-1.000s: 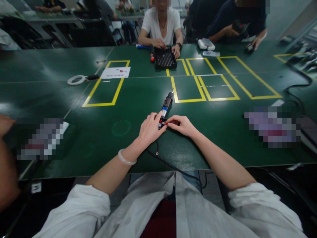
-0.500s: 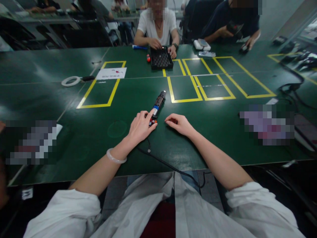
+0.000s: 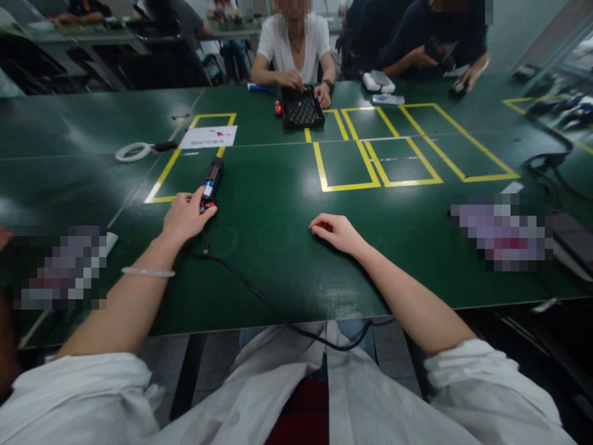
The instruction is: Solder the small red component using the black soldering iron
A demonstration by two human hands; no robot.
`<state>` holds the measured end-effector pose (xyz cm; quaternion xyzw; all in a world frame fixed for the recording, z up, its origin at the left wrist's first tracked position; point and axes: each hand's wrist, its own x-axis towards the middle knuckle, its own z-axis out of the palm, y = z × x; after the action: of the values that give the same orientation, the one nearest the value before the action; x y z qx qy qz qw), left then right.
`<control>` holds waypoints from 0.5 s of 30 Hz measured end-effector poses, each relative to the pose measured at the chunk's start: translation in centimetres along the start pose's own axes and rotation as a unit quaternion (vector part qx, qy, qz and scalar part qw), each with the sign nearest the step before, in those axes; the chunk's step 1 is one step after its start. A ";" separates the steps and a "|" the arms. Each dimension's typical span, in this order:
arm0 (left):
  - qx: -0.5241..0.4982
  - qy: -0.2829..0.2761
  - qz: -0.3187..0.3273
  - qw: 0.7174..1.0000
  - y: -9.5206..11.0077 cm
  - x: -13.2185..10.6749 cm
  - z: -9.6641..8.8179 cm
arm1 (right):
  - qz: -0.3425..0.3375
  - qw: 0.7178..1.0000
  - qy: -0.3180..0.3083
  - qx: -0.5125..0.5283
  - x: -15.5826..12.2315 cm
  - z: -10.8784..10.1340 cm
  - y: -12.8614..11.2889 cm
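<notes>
My left hand grips the near end of a black, blue-banded electric screwdriver that lies on the green table, by the corner of a yellow taped rectangle. Its black cable trails back over the table's front edge toward my lap. My right hand rests on the table near the middle with its fingers curled in a pinch; something small and red shows at the fingertips, too small to name.
Across the table a person works over a black tray, with a second person to the right. A white tape roll and a paper sheet lie far left. More yellow rectangles mark the middle; cables lie at right.
My left hand has slid the screwdriver leftward from the table's middle to the yellow rectangle's corner, dragging the cable. My right hand let go of the tool and stayed put.
</notes>
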<state>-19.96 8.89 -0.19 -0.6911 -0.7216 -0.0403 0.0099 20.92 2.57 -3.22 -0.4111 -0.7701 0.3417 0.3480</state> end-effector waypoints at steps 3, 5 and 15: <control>0.000 -0.012 -0.045 0.999 -3.9 1.7 -0.2 | 0.004 1.000 -0.005 -0.005 0.0 0.0 0.0; 0.001 -0.024 -0.078 0.997 -6.2 2.6 -0.3 | 0.007 1.000 -0.008 -0.005 0.1 0.0 -0.1; 0.075 0.039 -0.089 0.992 -7.9 2.2 -1.2 | 0.025 0.996 -0.008 0.085 0.0 0.4 0.2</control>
<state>-28.04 10.68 0.78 -0.6195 -0.7801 -0.0137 0.0863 20.71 2.55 -3.55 -0.3966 -0.7305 0.4176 0.3669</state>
